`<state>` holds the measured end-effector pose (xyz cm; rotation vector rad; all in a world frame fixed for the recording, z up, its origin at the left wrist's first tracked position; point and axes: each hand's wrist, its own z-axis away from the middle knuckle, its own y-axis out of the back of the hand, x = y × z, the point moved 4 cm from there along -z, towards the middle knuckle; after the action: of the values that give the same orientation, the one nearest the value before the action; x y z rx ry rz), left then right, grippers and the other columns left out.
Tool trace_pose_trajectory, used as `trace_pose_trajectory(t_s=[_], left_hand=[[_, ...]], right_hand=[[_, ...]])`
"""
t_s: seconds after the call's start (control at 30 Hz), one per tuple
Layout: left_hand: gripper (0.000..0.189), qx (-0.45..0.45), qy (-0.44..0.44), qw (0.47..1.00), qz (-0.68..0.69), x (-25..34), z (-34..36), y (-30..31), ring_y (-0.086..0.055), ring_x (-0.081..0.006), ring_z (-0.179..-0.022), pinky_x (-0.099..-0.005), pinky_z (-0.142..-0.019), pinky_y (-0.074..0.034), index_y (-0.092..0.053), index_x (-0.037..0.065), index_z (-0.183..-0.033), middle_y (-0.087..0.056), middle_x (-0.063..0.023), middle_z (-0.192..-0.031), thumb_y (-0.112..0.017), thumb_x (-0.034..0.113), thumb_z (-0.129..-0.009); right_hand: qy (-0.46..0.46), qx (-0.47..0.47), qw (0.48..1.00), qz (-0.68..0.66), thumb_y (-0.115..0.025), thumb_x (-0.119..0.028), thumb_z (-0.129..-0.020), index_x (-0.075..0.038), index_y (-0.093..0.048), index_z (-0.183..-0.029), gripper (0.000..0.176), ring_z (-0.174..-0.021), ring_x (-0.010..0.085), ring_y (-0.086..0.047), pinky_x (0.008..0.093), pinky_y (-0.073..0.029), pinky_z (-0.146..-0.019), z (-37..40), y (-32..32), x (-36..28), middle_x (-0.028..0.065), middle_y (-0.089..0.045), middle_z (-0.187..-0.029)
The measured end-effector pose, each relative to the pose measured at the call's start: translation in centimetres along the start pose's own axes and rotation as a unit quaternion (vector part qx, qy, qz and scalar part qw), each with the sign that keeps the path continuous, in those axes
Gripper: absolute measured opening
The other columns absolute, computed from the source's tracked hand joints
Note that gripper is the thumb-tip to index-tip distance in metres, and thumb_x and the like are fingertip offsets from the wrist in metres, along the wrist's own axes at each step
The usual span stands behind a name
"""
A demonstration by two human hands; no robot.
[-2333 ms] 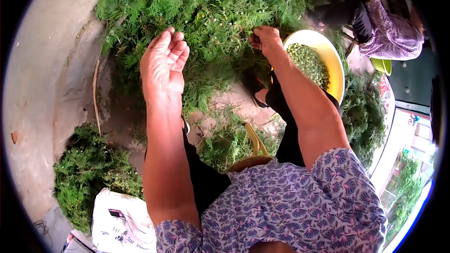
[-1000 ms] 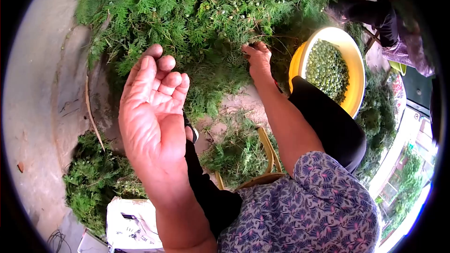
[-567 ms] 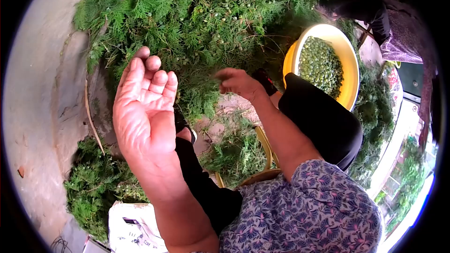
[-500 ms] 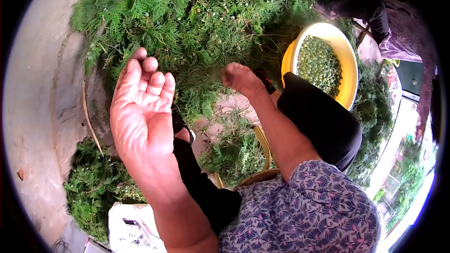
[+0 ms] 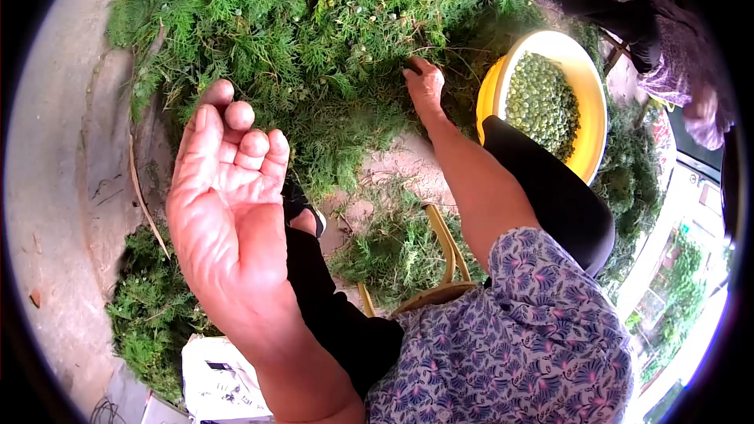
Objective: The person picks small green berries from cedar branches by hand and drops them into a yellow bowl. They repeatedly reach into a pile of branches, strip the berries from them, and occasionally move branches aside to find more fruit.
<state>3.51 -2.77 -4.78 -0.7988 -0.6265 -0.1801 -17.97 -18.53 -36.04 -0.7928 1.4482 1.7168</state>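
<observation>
My left hand (image 5: 232,188) is raised close to the camera, palm up and fingers loosely curved. Its palm is bare. Farther off, my right hand (image 5: 426,88) reaches to the near edge of a large heap of green conifer branches (image 5: 314,31), which carry small pale cones or berries. Its fingers are bent in at the greenery, and what they grip, if anything, cannot be made out. Right of that hand stands a yellow basin (image 5: 592,141) with many small green cones or berries (image 5: 542,102) in it.
My knee (image 5: 550,196) is against the basin's near side. A yellow chair frame (image 5: 444,243) and loose sprigs (image 5: 393,263) lie between my legs. More branches (image 5: 149,306) and a white bag (image 5: 224,381) are at lower left. Another person (image 5: 675,55) sits at upper right.
My right hand has moved forward from above the bare ground to the branch heap. My left hand has shifted slightly left. The other person's hand has come into view at right.
</observation>
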Motion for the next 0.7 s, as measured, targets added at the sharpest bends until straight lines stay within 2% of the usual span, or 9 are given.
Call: trace_pose_trajectory(t_s=[0.03,0.07,0.13,0.17,0.3,0.4,0.63,0.7], left_hand=[[0.020,-0.005,0.003,1.000,-0.001,0.0,-0.1,0.0,-0.052,-0.0106,-0.061,-0.0292,-0.071,-0.047,-0.052,0.001,-0.107,-0.057,-0.0034,-0.079,-0.047,0.014,-0.092],[0.020,-0.004,0.002,1.000,-0.002,0.0,0.0,-0.1,-0.052,-0.0106,-0.061,-0.0292,-0.071,-0.047,-0.052,0.001,-0.107,-0.057,-0.0034,-0.079,-0.047,0.014,-0.092],[0.020,0.011,0.000,1.000,-0.006,-0.1,0.0,-0.2,-0.052,-0.0106,-0.061,-0.0290,-0.071,-0.047,-0.052,0.001,-0.107,-0.057,-0.0033,-0.080,-0.047,0.014,-0.092],[0.020,0.012,0.000,1.000,-0.006,-0.2,0.1,-0.2,-0.052,-0.0106,-0.061,-0.0290,-0.071,-0.047,-0.052,0.001,-0.107,-0.057,-0.0033,-0.080,-0.047,0.014,-0.092],[0.020,0.012,-0.001,1.000,-0.007,-0.3,0.1,-0.3,-0.051,-0.0103,-0.061,-0.0287,-0.071,-0.047,-0.052,0.001,-0.107,-0.057,-0.0031,-0.080,-0.047,0.014,-0.091],[0.020,0.022,0.000,1.000,-0.006,-0.3,0.1,-0.3,-0.051,-0.0105,-0.061,-0.0287,-0.071,-0.047,-0.052,0.001,-0.107,-0.057,-0.0033,-0.080,-0.047,0.014,-0.092],[0.021,0.019,0.000,1.000,-0.003,-0.4,0.1,-0.2,-0.051,-0.0111,-0.060,-0.0287,-0.071,-0.047,-0.052,0.001,-0.107,-0.057,-0.0036,-0.081,-0.047,0.013,-0.091],[0.019,0.014,-0.003,1.000,-0.007,-0.6,-0.1,0.0,-0.052,-0.0102,-0.063,-0.0270,-0.070,-0.047,-0.055,0.002,-0.104,-0.059,-0.0027,-0.080,-0.050,0.015,-0.090]], right_hand=[[0.050,-0.009,0.998,0.041,-0.067,-0.010,-0.072,-0.005,-0.062,-0.105,0.033,-0.082,0.0360,-0.058,0.0383,-0.047,-0.073,-0.3,-0.4,-0.2,0.0187,-0.059,-0.093],[0.049,-0.011,0.998,0.041,-0.067,-0.010,-0.072,-0.005,-0.062,-0.105,0.033,-0.082,0.0360,-0.058,0.0383,-0.047,-0.073,-0.4,-0.7,0.0,0.0187,-0.059,-0.093],[0.076,-0.020,0.980,0.181,-0.071,-0.017,-0.068,-0.006,-0.058,-0.111,0.046,-0.087,0.0350,-0.056,0.0393,-0.046,-0.075,-0.3,-1.0,-1.6,0.0170,-0.056,-0.095],[0.052,-0.049,0.985,0.158,-0.074,-0.014,-0.065,-0.007,-0.059,-0.109,0.047,-0.094,0.0345,-0.053,0.0401,-0.045,-0.078,-0.5,-1.3,-1.8,0.0179,-0.052,-0.102],[0.090,-0.044,0.979,0.178,-0.075,-0.006,-0.061,-0.005,-0.059,-0.103,0.045,-0.090,0.0353,-0.054,0.0410,-0.046,-0.076,0.5,-1.9,-2.0,0.0184,-0.054,-0.098],[0.059,-0.058,0.983,0.166,-0.071,-0.002,-0.064,-0.004,-0.057,-0.103,0.041,-0.092,0.0368,-0.054,0.0413,-0.046,-0.077,0.6,-1.7,-1.9,0.0195,-0.052,-0.100],[0.084,-0.076,0.977,0.182,-0.070,-0.004,-0.064,-0.004,-0.058,-0.101,0.039,-0.093,0.0370,-0.054,0.0414,-0.046,-0.078,0.5,-1.4,-0.5,0.0198,-0.054,-0.099],[0.104,-0.047,0.980,0.164,-0.070,-0.005,-0.064,-0.003,-0.059,-0.100,0.038,-0.086,0.0349,-0.057,0.0393,-0.047,-0.075,0.4,-1.2,-0.6,0.0186,-0.057,-0.092]])
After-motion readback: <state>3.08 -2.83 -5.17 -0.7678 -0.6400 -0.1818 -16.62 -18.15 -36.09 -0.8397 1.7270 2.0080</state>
